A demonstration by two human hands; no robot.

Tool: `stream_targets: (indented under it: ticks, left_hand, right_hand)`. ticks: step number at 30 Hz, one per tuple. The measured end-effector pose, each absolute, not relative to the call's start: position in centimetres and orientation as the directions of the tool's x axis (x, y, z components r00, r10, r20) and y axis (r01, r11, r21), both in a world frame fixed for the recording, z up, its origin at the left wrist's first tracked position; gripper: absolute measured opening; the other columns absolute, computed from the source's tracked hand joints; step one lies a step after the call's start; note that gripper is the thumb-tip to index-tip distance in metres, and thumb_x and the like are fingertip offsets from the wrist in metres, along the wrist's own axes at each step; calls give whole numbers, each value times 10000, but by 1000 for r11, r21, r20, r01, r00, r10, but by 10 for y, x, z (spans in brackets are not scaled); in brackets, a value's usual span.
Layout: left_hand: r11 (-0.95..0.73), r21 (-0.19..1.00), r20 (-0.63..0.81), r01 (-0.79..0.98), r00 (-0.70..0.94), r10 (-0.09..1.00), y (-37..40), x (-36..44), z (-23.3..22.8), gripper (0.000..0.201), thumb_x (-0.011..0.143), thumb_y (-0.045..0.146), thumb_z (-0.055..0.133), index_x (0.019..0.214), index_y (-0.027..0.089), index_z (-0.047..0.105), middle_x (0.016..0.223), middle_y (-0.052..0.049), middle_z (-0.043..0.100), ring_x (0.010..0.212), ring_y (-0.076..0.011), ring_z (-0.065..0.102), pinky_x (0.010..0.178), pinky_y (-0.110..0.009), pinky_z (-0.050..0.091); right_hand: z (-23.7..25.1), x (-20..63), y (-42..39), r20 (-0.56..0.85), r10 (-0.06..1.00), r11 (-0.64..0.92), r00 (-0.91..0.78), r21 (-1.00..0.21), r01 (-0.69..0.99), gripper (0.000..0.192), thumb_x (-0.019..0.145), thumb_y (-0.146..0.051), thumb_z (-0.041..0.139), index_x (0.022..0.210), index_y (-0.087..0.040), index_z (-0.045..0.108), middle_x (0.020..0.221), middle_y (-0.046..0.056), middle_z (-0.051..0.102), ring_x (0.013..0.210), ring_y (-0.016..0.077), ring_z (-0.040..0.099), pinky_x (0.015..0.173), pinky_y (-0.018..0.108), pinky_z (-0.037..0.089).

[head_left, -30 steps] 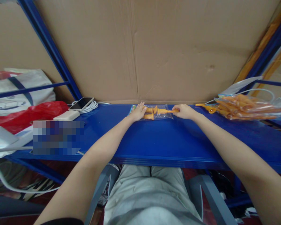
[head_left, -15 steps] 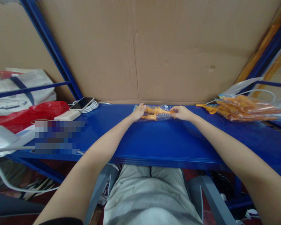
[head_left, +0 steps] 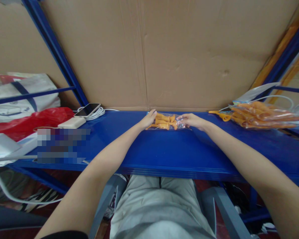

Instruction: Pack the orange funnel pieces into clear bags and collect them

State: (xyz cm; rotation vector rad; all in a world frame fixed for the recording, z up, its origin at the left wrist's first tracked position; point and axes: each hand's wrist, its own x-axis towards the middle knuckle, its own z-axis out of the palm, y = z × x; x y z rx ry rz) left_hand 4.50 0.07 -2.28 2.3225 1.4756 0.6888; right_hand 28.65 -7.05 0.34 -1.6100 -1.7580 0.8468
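A clear plastic bag (head_left: 180, 124) lies flat at the back of the blue table, with several orange plastic pieces (head_left: 164, 125) inside it, slim and flared at the ends like small horns. My left hand (head_left: 148, 120) is closed on the bag's left end, thumb uppermost. At the opposite end, my right hand (head_left: 190, 120) pinches the crinkled plastic, its fingers bent over the edge. The orange pieces lie side by side between the two hands, nearer the left one. Part of the bag is hidden beneath my fingers.
To the right lies a larger clear bag (head_left: 261, 116) of orange flared pieces, with a loose orange piece (head_left: 223, 115) beside it. On the left are a phone (head_left: 87, 110), a coiled white cable, a white box (head_left: 71, 123) and a red plastic bag (head_left: 52, 118). Cardboard (head_left: 174, 59) stands behind the table.
The orange piece held by my right hand has moved left into the bag and left its fingers. That hand is now on the bag's right end; my left hand has barely moved.
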Motion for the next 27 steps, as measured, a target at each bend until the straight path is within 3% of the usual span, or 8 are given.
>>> stream_targets:
  ticks: [4, 7, 12, 17, 22, 25, 27]
  left_hand:
    - [-419, 656, 247, 628, 346, 905, 7, 44, -26, 583, 1046, 359, 138, 1566, 139, 279, 1631, -95, 302, 1508, -190, 298, 1219, -347, 279]
    - [-414, 753, 284, 511, 315, 906, 13, 43, -30, 558, 1039, 378, 237, 1527, 127, 340, 1612, -132, 343, 1504, -216, 311, 1232, -381, 242]
    - [-421, 797, 305, 433, 313, 900, 18, 42, -34, 526, 1032, 400, 295, 1474, 144, 417, 1574, -141, 419, 1493, -233, 336, 1229, -396, 241]
    - [-448, 687, 287, 572, 353, 890, 18, 41, -33, 536, 986, 264, 298, 1493, 125, 403, 1593, -125, 391, 1485, -209, 352, 1236, -381, 236]
    - [-519, 414, 225, 747, 469, 854, 17, 35, -32, 535, 960, 239, 322, 1464, 137, 471, 1601, -99, 384, 1523, -222, 259, 1263, -417, 130]
    - [-525, 318, 180, 789, 494, 851, 23, 31, -34, 538, 986, 285, 297, 1476, 141, 467, 1611, -108, 362, 1527, -230, 246, 1258, -421, 152]
    - [-527, 285, 192, 801, 491, 850, 29, 28, -38, 527, 994, 316, 290, 1474, 203, 477, 1611, -77, 372, 1521, -241, 265, 1247, -466, 188]
  right_hand:
    - [-2, 284, -68, -53, 991, -2, -124, -927, 376, 160, 784, -84, 699, 932, -142, 720, 763, 38, 716, 601, 82, 614, 507, 156, 441]
    - [-5, 285, -66, -80, 987, -40, -143, -964, 263, 188, 780, -37, 673, 925, -139, 736, 851, 72, 752, 657, 91, 651, 555, 157, 488]
    - [-3, 286, -66, -80, 983, -47, -165, -980, 194, 269, 807, -16, 613, 974, -159, 768, 979, 78, 771, 669, 83, 649, 572, 162, 504]
    - [-3, 282, -71, -99, 985, -58, -141, -960, 274, 345, 772, 49, 592, 964, -168, 779, 910, 53, 771, 662, 78, 652, 585, 151, 497]
    - [0, 284, -69, -55, 992, -3, -115, -915, 404, 277, 808, -38, 643, 1021, -156, 774, 873, 72, 764, 650, 104, 665, 566, 176, 494]
    - [4, 298, -60, 37, 999, 44, -23, -839, 542, 219, 841, -98, 636, 1016, -132, 763, 883, 94, 759, 593, 109, 639, 533, 199, 482]
    - [7, 315, -53, 144, 983, 37, 111, -755, 655, 242, 855, -103, 599, 1040, -125, 752, 962, 117, 758, 670, 144, 676, 614, 240, 530]
